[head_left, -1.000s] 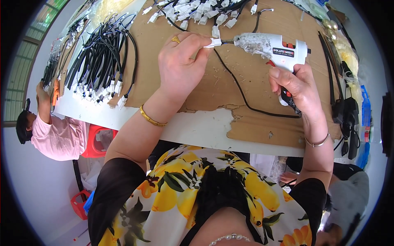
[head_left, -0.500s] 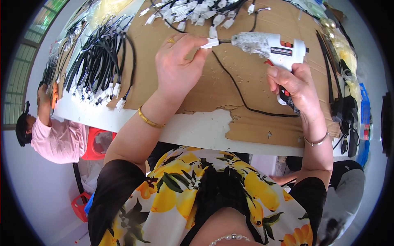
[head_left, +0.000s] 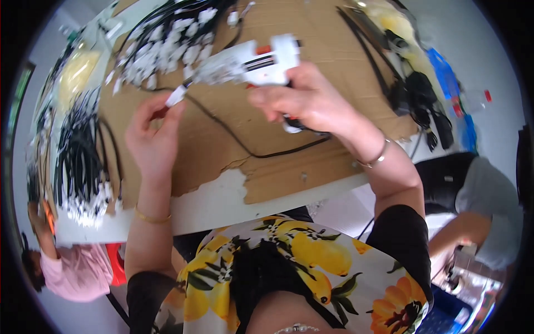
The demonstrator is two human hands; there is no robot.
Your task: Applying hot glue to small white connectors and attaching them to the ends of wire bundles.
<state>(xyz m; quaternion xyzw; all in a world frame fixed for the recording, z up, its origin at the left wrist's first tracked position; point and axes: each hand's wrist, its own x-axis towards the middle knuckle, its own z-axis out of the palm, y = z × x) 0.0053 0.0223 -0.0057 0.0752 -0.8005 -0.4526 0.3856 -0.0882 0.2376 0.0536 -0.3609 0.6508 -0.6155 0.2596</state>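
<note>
My left hand point(head_left: 153, 133) pinches a small white plastic connector point(head_left: 177, 96) between thumb and fingers. My right hand point(head_left: 317, 100) is wrapped round the handle of a white hot glue gun point(head_left: 272, 62), its front caked with greyish residue. The gun's nozzle points left and meets the connector's end, or is very close to it; motion blur hides which. Below the gun, a thin black cable point(head_left: 239, 143) curves over the cardboard sheet point(head_left: 317, 173) toward my right wrist.
Black cables with white connectors point(head_left: 167, 50) are heaped at the far side. A bundle of black cables point(head_left: 83, 150) lies left. Black adapters and cords point(head_left: 423, 97) sit at the right edge. A person in pink point(head_left: 78, 273) is at left, another in grey point(head_left: 489, 206) at right.
The whole view has swung, so the table and both hands appear farther left and tilted. The glue gun stays at the connector. More of the person at right shows.
</note>
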